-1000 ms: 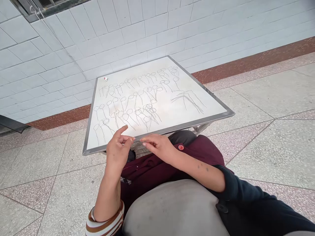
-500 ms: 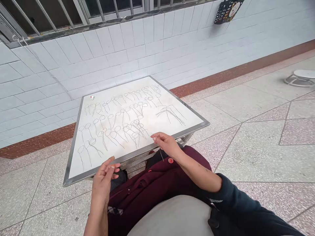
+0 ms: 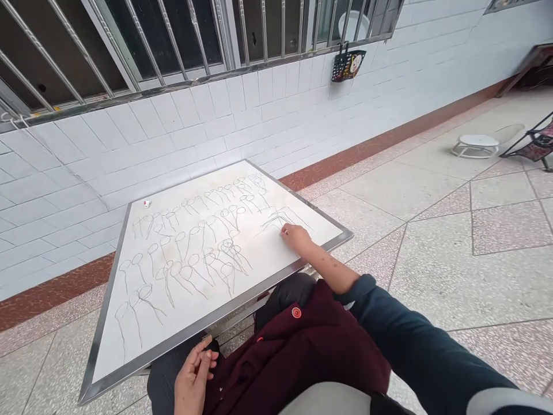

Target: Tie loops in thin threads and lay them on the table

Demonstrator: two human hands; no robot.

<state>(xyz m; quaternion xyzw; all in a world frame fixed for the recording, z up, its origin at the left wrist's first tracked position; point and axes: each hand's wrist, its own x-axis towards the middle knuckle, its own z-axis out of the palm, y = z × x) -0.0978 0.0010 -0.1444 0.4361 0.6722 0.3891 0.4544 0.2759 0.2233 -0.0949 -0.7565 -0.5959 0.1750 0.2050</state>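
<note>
My right hand is over the right part of the white table. Its thumb and fingers are pinched together at a small group of bent thin wires, and a thin wire seems to be in the fingertips, partly hidden. Low over my lap, just off the table's front edge, is my left hand. Its fingers are loosely curled and slightly apart, and I see nothing held in them. Many looped thin wires, each with long tails, lie in rows across the tabletop; some overlap.
A tiny white and red object sits at the table's far left corner. Behind are a tiled wall, a barred window and a hanging black patterned basket. A low white stool stands on the floor at right.
My right hand has moved from above my lap, where a thin wire hung from its fingers, forward onto the bent wires. The left hand stays near the lap. The camera view has shifted.
</note>
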